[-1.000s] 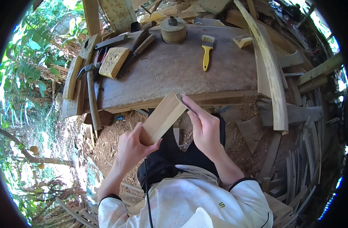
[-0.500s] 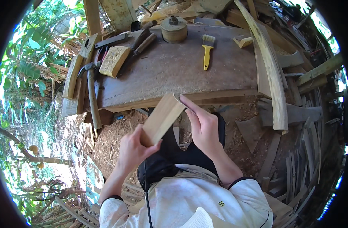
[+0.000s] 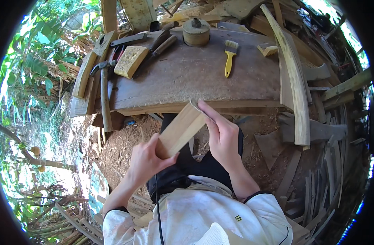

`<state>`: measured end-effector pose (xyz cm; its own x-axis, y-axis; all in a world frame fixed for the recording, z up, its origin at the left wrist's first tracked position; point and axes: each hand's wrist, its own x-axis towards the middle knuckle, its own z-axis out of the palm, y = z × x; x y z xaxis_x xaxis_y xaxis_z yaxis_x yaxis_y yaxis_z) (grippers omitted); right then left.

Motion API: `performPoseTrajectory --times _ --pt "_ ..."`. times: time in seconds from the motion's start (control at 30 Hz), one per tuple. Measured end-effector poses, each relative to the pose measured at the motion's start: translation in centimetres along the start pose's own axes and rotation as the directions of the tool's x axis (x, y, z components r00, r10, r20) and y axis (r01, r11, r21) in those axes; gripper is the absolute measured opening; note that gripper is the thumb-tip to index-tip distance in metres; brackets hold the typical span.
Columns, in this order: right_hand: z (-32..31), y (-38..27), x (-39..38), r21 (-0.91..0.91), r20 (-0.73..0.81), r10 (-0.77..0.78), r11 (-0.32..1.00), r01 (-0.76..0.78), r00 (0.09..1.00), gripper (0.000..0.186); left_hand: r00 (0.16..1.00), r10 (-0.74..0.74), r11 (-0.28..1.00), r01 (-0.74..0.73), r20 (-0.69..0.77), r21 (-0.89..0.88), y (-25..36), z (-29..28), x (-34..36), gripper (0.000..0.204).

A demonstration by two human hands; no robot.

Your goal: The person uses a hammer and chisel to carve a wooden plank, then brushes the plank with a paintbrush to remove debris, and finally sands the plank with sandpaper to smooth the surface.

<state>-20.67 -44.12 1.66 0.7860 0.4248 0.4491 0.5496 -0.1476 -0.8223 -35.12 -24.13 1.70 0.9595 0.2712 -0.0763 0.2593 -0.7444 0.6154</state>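
A smooth, flat wooden block [image 3: 181, 130] slants up and to the right in front of the bench edge. My left hand [image 3: 146, 160] grips its lower end, with the thumb along the near side. At the upper end a thin dark sheet [image 3: 196, 106], which looks like sandpaper, bends over the end face. My right hand [image 3: 224, 141] presses this sheet against the wood with outstretched fingers held together. Most of the sheet is hidden behind those fingers.
The wooden bench [image 3: 174, 77] carries a yellow-handled brush [image 3: 229, 59], a round lidded pot [image 3: 196, 32], a hammer [image 3: 105, 98], a rough wood block [image 3: 130, 61] and chisel-like tools [image 3: 164, 45]. A long curved pole [image 3: 293, 77] leans at right. Offcuts [image 3: 317, 183] and shavings cover the ground.
The bench and its tools appear shifted slightly right and up in the picture. Both hands keep their hold, and the right hand sits slightly further right with the block's upper end.
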Motion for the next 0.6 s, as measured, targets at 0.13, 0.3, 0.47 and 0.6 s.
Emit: performPoseTrajectory --times 0.13,0.3,0.47,0.6 --pt "0.7 0.3 0.8 -0.031 -0.038 -0.064 0.998 0.063 0.997 0.029 0.999 0.022 0.998 -0.020 -0.040 0.053 -0.6 0.0 0.2 0.055" --pt "0.7 0.9 0.3 -0.005 -0.029 -0.045 0.999 0.045 0.999 0.029 0.998 -0.011 1.000 0.013 -0.056 0.024 -0.4 0.0 0.1 0.056" --pt "0.7 1.9 0.3 0.215 -0.054 0.116 0.971 -0.101 0.992 0.030 0.996 0.077 0.994 -0.073 -0.046 0.082 -0.5 0.0 0.3 0.057" --pt "-0.2 3.0 -1.8 0.442 0.011 0.363 0.834 -0.330 0.932 0.039 0.988 0.091 0.996 -0.092 -0.124 -0.004 -0.8 0.2 0.2 0.055"
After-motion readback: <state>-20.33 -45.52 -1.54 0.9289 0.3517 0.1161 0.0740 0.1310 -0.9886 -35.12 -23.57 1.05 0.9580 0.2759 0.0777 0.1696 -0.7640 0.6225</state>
